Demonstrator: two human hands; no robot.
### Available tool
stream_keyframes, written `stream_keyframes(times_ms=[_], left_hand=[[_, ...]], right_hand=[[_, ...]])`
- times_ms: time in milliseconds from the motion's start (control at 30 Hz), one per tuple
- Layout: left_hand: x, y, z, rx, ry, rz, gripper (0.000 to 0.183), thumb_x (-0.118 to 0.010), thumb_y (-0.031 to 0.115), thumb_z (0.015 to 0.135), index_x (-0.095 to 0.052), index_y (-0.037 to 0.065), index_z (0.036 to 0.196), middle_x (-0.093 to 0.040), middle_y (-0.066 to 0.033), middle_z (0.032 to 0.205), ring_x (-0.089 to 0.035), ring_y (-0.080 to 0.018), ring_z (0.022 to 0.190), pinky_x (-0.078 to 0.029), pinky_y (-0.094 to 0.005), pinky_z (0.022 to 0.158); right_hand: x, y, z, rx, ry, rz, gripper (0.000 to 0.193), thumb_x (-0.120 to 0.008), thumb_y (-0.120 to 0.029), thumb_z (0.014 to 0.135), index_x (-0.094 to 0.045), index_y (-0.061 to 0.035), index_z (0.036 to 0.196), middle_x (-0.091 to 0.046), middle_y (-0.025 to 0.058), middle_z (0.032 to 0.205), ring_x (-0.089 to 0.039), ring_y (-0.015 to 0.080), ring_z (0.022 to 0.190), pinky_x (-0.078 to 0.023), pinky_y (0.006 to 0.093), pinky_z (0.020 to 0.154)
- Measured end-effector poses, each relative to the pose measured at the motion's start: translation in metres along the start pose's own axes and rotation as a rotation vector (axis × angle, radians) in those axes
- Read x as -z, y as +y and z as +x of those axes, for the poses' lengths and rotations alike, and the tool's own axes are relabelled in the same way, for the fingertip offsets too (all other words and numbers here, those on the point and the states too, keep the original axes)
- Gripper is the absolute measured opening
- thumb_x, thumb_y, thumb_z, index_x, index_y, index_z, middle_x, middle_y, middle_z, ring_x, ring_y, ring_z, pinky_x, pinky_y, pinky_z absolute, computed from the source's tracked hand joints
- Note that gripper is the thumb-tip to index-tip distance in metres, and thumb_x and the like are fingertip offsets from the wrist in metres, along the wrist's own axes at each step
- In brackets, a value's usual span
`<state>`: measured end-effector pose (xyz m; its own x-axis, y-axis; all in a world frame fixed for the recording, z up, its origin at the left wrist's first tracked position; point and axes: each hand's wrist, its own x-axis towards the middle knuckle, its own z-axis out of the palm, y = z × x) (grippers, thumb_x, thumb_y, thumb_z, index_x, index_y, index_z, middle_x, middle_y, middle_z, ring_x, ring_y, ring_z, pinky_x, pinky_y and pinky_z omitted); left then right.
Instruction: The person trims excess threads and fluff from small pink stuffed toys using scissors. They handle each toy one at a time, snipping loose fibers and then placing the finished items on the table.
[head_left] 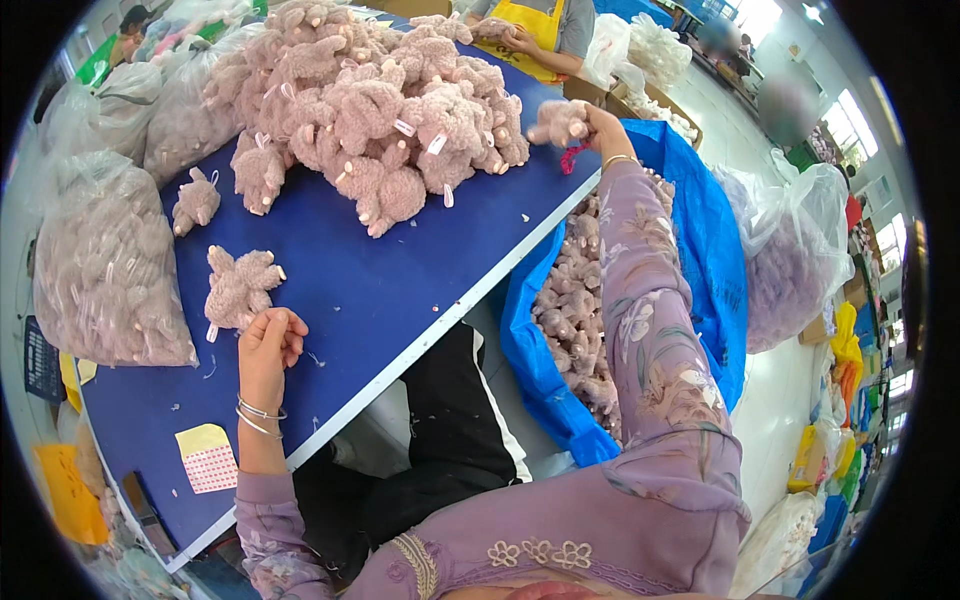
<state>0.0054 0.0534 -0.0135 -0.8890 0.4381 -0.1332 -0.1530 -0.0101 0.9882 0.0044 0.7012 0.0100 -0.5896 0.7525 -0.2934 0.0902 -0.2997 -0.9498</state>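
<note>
My left hand [270, 338] is over the blue table with its fingers curled in. It grips the lower edge of a pinkish-beige plush toy [238, 285], which lies on the table with a small white tag at its side. My right hand [603, 133] is stretched far out past the table's right edge, closed on another plush toy [557, 122], slightly blurred. A magenta coil [573, 157] hangs just below that hand. A smaller plush toy [196, 202] and a large heap of the same toys [370, 110] lie farther back on the table.
Beside the table's right edge a blue bag [715, 270] stands open, filled with plush toys. Clear bags of toys [110, 260] crowd the left side. A sticker sheet [208, 460] lies near the front. A person in a yellow apron [530, 30] works across the table.
</note>
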Motion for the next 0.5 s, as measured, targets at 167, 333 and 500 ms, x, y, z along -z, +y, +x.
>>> stream_keyframes(times_ms=[167,333,500], left_hand=[[0.001,0.002,-0.002,0.020,0.015,-0.045,0.023,-0.051,0.020,0.097,-0.061,0.006,0.082,-0.061,-0.0020,0.073,-0.050,-0.0037,0.056,-0.036,-0.0167,0.046],[0.008,0.008,-0.003,-0.088,0.054,0.121,0.025,-0.051,0.021,0.097,-0.061,0.005,0.080,-0.060,-0.0019,0.072,-0.049,-0.0036,0.055,-0.035,-0.0171,0.045],[0.032,0.034,0.000,-0.279,0.306,0.111,0.027,-0.049,0.026,0.098,-0.061,0.006,0.085,-0.057,0.0008,0.068,-0.044,-0.0025,0.052,-0.031,-0.0175,0.044]], right_hand=[[0.034,0.027,-0.008,0.096,0.198,0.180,0.039,-0.063,-0.042,0.087,-0.065,-0.0037,0.083,-0.057,0.0050,0.066,-0.043,0.0134,0.043,-0.034,0.0299,0.040],[0.037,0.032,-0.054,0.448,0.445,0.183,0.039,-0.057,-0.039,0.091,-0.060,-0.0025,0.079,-0.051,0.0007,0.062,-0.041,0.0099,0.043,-0.032,0.0252,0.038],[-0.065,0.033,-0.214,0.634,-0.185,0.140,0.033,-0.050,-0.027,0.097,-0.052,-0.0059,0.071,-0.042,-0.0005,0.058,-0.036,0.0074,0.045,-0.029,0.0245,0.043]])
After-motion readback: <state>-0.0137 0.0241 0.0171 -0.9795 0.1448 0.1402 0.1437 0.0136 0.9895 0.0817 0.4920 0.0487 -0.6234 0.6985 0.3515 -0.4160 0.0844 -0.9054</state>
